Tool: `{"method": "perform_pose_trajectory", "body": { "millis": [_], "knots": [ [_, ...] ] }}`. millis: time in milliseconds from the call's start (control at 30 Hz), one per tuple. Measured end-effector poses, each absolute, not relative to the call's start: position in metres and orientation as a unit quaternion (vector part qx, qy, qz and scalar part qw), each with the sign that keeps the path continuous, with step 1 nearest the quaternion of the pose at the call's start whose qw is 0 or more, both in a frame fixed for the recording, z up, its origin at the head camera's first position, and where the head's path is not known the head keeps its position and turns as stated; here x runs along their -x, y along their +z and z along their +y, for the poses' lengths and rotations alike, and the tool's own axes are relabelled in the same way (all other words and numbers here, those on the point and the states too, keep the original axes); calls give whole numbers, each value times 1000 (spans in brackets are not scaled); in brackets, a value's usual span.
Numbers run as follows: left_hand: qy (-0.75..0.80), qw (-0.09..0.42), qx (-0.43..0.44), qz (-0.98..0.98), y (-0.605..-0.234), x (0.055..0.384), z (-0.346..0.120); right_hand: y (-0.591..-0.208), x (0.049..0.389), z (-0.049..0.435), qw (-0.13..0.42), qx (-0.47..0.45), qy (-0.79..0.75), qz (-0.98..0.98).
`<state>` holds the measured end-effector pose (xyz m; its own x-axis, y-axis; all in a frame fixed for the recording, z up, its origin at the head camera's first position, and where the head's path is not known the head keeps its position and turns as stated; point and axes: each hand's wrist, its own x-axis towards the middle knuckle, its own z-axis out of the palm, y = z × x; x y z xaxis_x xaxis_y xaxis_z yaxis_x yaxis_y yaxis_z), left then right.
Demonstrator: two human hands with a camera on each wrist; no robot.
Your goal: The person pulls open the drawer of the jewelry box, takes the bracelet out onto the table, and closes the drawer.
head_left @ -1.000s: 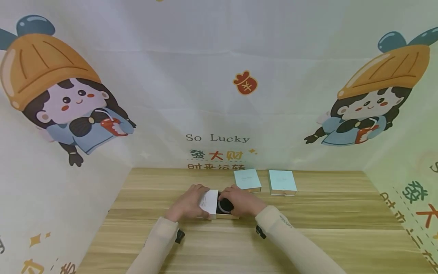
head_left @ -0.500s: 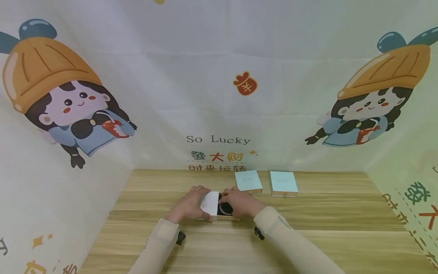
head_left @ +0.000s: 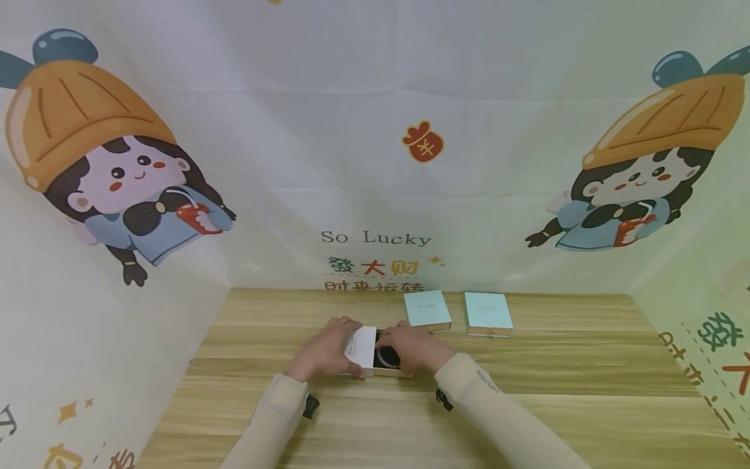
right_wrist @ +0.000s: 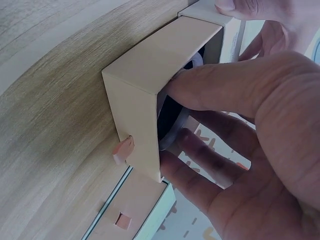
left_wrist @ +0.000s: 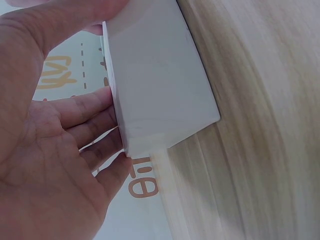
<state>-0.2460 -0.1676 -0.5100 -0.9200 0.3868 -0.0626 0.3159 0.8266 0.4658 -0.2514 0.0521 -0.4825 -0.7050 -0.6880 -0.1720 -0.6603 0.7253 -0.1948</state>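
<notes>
A drawer-style gift box lies before me in the head view, its white sleeve (head_left: 362, 342) on the left and its cream drawer (head_left: 394, 373) pulled partway out to the right. My left hand (head_left: 327, 348) grips the sleeve, thumb at the near side and fingers at the far side. Inside the drawer's black lining sits a pale bangle (right_wrist: 174, 137), partly covered by fingers. My right hand (head_left: 417, 346) reaches into the drawer, thumb and fingers pinching the bangle. A peach ribbon tab (right_wrist: 123, 150) sticks out of the drawer front in the right wrist view.
Two light-blue boxes, a left one (head_left: 426, 309) and a right one (head_left: 488, 312), lie on the wooden table (head_left: 556, 365) near the back. A printed cloth (head_left: 328, 163) hangs behind the table and along both sides.
Both hands and the box keep nearly the same positions. Only a slight shift of the head view shows.
</notes>
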Motion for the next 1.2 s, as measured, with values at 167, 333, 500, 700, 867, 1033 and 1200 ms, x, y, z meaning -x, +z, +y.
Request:
{"method": "perform_pose_trajectory", "body": {
  "millis": [167, 333, 500, 700, 867, 1033, 1200],
  "knots": [
    [229, 76, -184, 953, -510, 246, -168, -482, 251, 53, 117, 368, -63, 920],
    [228, 82, -181, 953, -510, 245, -168, -481, 252, 54, 114, 374, -66, 918],
    [228, 82, -182, 953, -510, 244, -168, -482, 255, 55, 119, 381, -72, 914],
    [225, 67, -192, 953, -512, 246, -169, -483, 260, 60, 110, 399, -93, 905],
    [232, 67, -193, 951, -513, 245, -168, -488, 262, 67, 90, 395, -142, 903],
    [231, 64, -194, 951, -513, 246, -168, -490, 259, 72, 76, 386, -188, 900],
    [225, 62, -193, 953, -512, 245, -168, -489, 248, 74, 52, 400, -213, 890]
  ]
}}
